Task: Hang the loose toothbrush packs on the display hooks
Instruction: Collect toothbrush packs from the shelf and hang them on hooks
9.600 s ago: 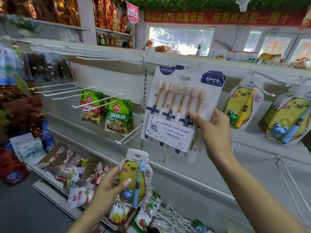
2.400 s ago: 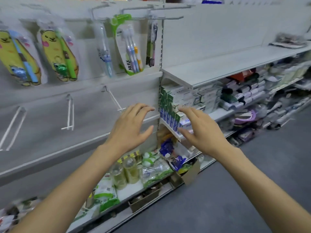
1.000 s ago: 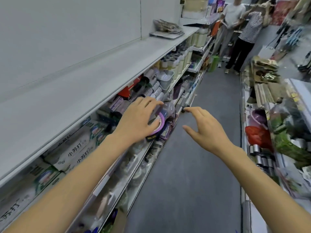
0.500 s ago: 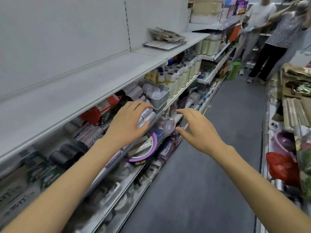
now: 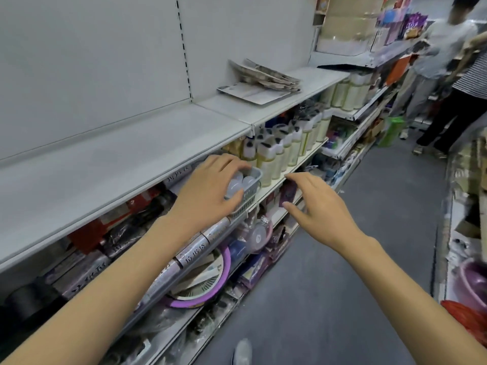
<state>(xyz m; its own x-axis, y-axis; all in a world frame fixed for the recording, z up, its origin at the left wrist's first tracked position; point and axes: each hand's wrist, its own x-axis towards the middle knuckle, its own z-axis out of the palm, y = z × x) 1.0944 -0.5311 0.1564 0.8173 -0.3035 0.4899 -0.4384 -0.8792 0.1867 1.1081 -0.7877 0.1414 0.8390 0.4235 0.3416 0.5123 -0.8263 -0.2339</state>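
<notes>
No toothbrush pack or display hook shows in the head view. My left hand (image 5: 210, 191) is held out, fingers relaxed and holding nothing, in front of a small grey basket (image 5: 249, 192) of pale bulbs on the middle shelf. Beside it to the right, my right hand (image 5: 319, 206) is spread out over the aisle and is also empty. A flat pile of loose packs or papers (image 5: 259, 83) lies on the upper shelf further along; I cannot tell what they are.
A long white shelf (image 5: 113, 164) runs along the left with a bare back panel. Below it stand pale bottles (image 5: 279, 151), rolls and a purple-rimmed fan (image 5: 208, 283). Two people (image 5: 448, 61) stand at the aisle's far end. Goods line the right side (image 5: 463, 259).
I have turned away from the hook display and moved along the aisle. Both hands, now empty, have travelled forward past the rolls to the basket and bottles.
</notes>
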